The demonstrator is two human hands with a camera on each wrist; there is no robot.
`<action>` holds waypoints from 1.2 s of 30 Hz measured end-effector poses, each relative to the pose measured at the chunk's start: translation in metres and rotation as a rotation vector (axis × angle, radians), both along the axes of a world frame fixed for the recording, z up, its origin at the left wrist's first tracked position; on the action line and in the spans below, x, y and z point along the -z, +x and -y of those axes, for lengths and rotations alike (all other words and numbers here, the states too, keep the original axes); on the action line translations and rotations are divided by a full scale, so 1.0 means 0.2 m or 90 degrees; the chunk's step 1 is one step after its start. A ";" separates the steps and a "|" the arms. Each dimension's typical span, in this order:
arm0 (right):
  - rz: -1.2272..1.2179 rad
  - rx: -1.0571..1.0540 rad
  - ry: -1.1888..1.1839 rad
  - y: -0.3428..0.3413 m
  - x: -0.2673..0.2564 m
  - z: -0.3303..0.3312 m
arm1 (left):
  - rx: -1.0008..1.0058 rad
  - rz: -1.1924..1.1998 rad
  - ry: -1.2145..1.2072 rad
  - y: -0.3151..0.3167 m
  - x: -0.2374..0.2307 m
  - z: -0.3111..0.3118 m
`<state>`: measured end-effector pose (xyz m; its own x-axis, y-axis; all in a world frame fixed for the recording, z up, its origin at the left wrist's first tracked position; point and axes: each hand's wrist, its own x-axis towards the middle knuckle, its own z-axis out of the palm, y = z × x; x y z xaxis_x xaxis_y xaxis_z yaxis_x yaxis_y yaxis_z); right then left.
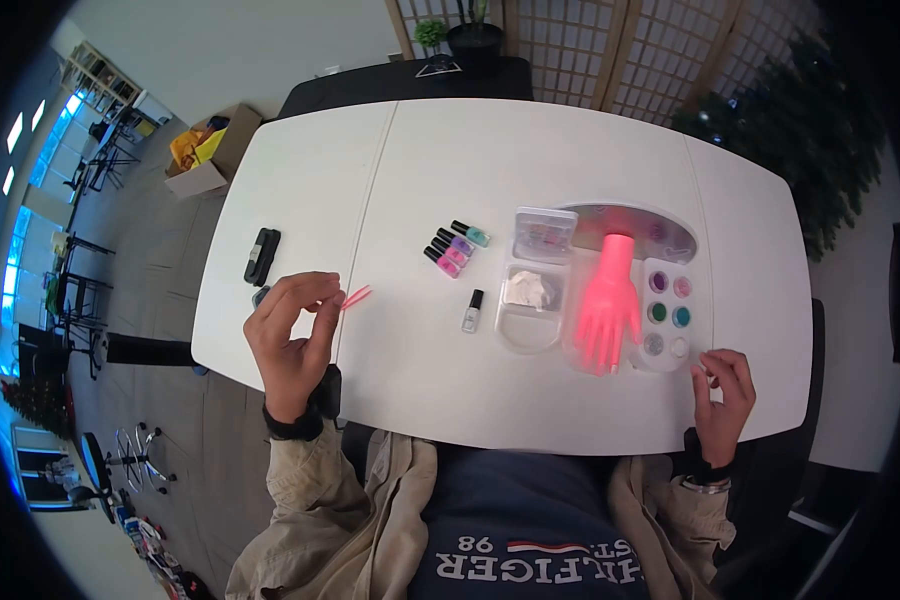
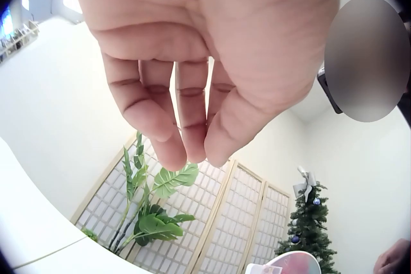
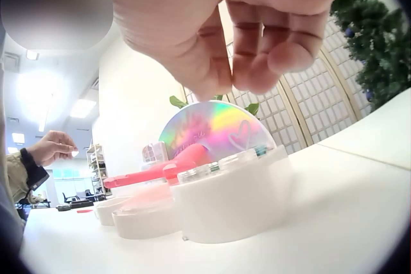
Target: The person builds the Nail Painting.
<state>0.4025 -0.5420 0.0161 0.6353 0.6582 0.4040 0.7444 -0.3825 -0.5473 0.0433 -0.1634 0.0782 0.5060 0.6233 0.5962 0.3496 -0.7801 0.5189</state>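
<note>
Pink tweezers [image 1: 358, 297] were laid on the white table [image 1: 530, 410], seen just past the left hand's thumb tip in the head view; left hand [image 1: 295, 320] was raised well above the table per the right wrist view. Left thumb and fingertips were brought together; whether anything small was pinched could not be told. Right hand [image 1: 727, 390] was held near the pot tray [image 3: 234, 206], fingers loosely curled, thumb close to index. Polish bottles [image 1: 461, 244] were shown by head view only. Iridescent face of the upright panel [image 3: 221, 120] was best shown by right wrist; cut off at left wrist's bottom edge. Tweezers were reduced to a red sliver in right wrist. Pink model hand [image 1: 608, 300] was partly hidden there by the pot tray.
</note>
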 end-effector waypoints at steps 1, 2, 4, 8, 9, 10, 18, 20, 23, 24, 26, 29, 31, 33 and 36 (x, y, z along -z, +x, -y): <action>0.008 0.000 0.020 -0.01 0.00 0.02 | -0.001 0.001 0.010 -0.01 0.00 -0.01; 0.014 0.001 0.041 -0.03 0.01 0.05 | -0.007 0.000 0.010 -0.01 -0.01 -0.01; 0.033 -0.001 0.085 -0.06 0.03 0.07 | -0.017 0.000 0.010 -0.02 -0.01 -0.02; 0.081 -0.015 0.165 -0.08 0.09 0.12 | -0.062 -0.005 0.015 -0.05 -0.04 -0.04; 0.082 -0.017 0.188 -0.08 0.11 0.14 | -0.068 -0.008 0.010 -0.06 -0.04 -0.04; 0.083 -0.017 0.210 -0.09 0.13 0.15 | -0.073 -0.011 0.005 -0.06 -0.03 -0.05; 0.151 -0.055 0.282 -0.06 0.16 0.19 | -0.125 -0.077 -0.147 -0.07 0.23 -0.12; 0.150 -0.058 0.284 -0.06 0.16 0.21 | -0.104 -0.083 -0.201 0.01 0.23 -0.07; 0.164 -0.058 0.281 -0.07 0.18 0.23 | -0.043 -0.077 -0.235 0.10 0.26 -0.06; 0.170 -0.054 0.280 -0.07 0.18 0.23 | -0.041 -0.094 -0.225 0.11 0.28 -0.07; 0.180 -0.053 0.279 -0.07 0.19 0.24 | -0.036 -0.131 -0.203 0.13 0.28 -0.10; 0.188 -0.056 0.276 -0.07 0.21 0.27 | -0.087 -0.148 -0.192 0.10 0.31 -0.15; 0.187 -0.059 0.274 -0.09 0.19 0.27 | -0.124 -0.184 -0.181 0.04 0.35 -0.20; 0.220 -0.062 0.263 -0.10 0.15 0.26 | -0.162 -0.236 -0.168 -0.02 0.42 -0.24; 0.227 -0.069 0.258 -0.10 0.14 0.24 | -0.214 -0.296 -0.173 -0.08 0.48 -0.24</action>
